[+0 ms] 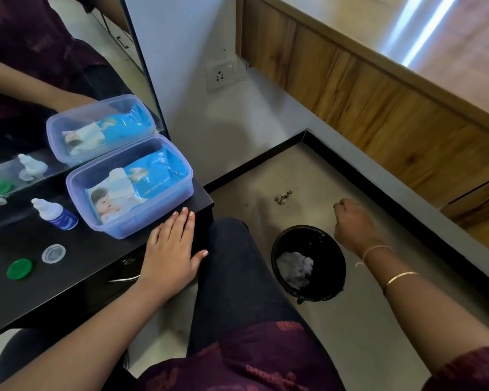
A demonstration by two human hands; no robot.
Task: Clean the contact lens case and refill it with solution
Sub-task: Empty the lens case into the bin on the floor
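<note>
On the black table [68, 283] lie a green round cap [19, 268] and a clear round lens case part [53, 253], side by side at the left. A small solution bottle [54, 213] with a white nozzle and blue label lies behind them. My left hand [172, 249] rests flat on the table's right edge, fingers apart, holding nothing. My right hand [355, 225] hangs over the far rim of a black waste bin [308, 262] on the floor, fingers curled loosely, nothing visible in it. A crumpled white wipe [294, 268] lies inside the bin.
A clear purple-tinted box [130, 187] holding a blue pack of baby wet wipes stands at the table's back right, against a mirror [54, 80]. My dark-trousered knee [232, 263] sits between table and bin. A small scrap of debris [283, 196] lies on the floor.
</note>
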